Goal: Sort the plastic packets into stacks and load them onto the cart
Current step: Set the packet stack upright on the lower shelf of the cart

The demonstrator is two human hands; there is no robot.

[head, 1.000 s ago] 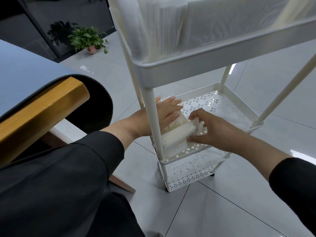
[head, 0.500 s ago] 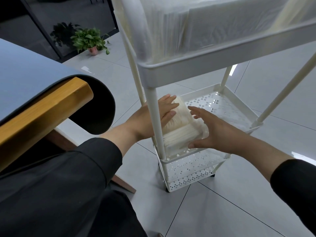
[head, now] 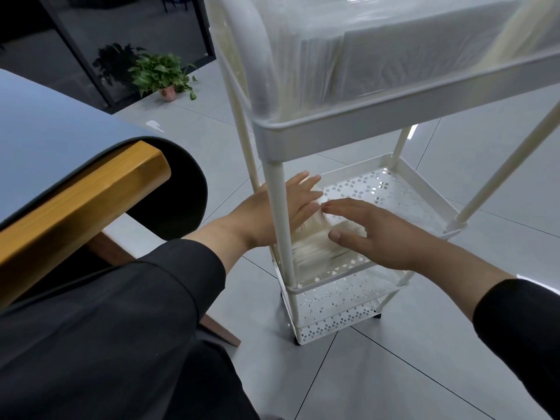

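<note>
A white three-tier cart [head: 348,122] stands in front of me on the tiled floor. A stack of clear plastic packets [head: 315,248] lies at the near left of its perforated middle shelf [head: 424,192]. My left hand [head: 272,210] reaches round the cart's front post [head: 280,219] and touches the stack's left side with straight fingers. My right hand [head: 375,231] lies flat on top of the stack, fingers spread. More plastic packets [head: 394,56] fill the top tray.
A table with a blue-grey mat [head: 45,122] and a wooden edge [head: 85,201] is at my left. A potted plant [head: 163,77] stands by a dark glass wall. The bottom shelf [head: 336,316] of the cart shows below.
The stack, held tilted up half a second ago, now lies lower on the middle shelf. My right hand moved from its side to flat on top; my left hand stays beside it.
</note>
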